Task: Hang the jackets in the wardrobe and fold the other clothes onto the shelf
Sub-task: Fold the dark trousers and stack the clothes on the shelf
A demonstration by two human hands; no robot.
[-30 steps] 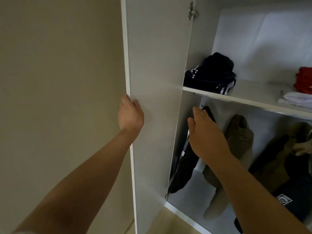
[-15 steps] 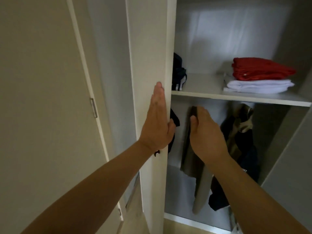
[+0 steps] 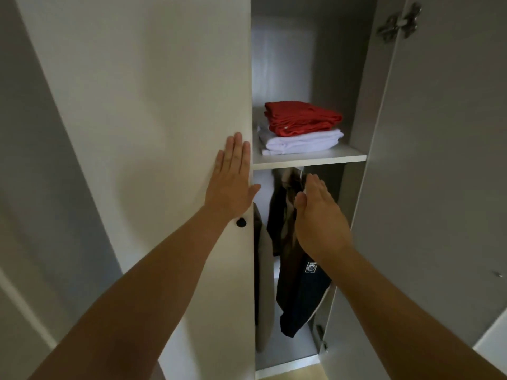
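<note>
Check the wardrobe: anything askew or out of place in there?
The folded red garment and white garment sit neatly on the shelf. Below, the dark jacket hangs bunched and lopsided, its hem sagging toward the right door, where it might snag.

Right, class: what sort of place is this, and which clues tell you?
Likely a bedroom, at an open wardrobe: folded clothes on its shelf, jackets hanging below, a hinged door on the right.

Red folded garment atop white folded garment on shelf, jackets hanging below, seemingly three
</note>
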